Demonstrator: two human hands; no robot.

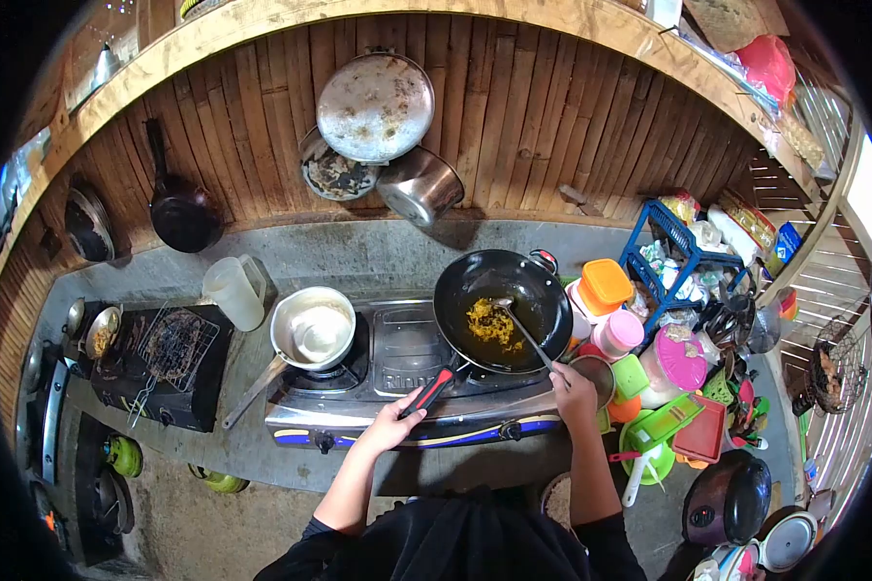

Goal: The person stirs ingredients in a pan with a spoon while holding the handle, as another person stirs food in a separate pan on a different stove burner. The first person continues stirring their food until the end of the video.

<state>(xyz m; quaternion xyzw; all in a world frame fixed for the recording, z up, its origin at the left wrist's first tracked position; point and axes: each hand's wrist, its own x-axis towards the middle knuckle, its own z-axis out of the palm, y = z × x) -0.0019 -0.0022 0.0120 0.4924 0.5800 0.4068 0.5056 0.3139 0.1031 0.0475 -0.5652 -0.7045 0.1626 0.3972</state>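
Observation:
A black wok (pixel 543 281) sits on the right side of the two-burner gas stove (pixel 417 419), with yellow-orange food (pixel 492 325) in oil at its bottom. My left hand (pixel 397 424) is closed around the wok's red and black handle (pixel 430 389). In my right hand (pixel 576 391) is the dark handle of a metal ladle (pixel 523 332), whose bowl end rests at the food's upper right edge. To the left, a light-coloured saucepan (pixel 312 329) with a long handle stands on the other burner.
Plastic tubs, an orange box (pixel 606 283) and a pink-lidded container (pixel 681 356) crowd the wok's right side. A blue rack (pixel 678 242) stands behind them. Further left are a translucent jug (pixel 233 293) and a black grill stove (pixel 189 397). Pans hang on the bamboo wall.

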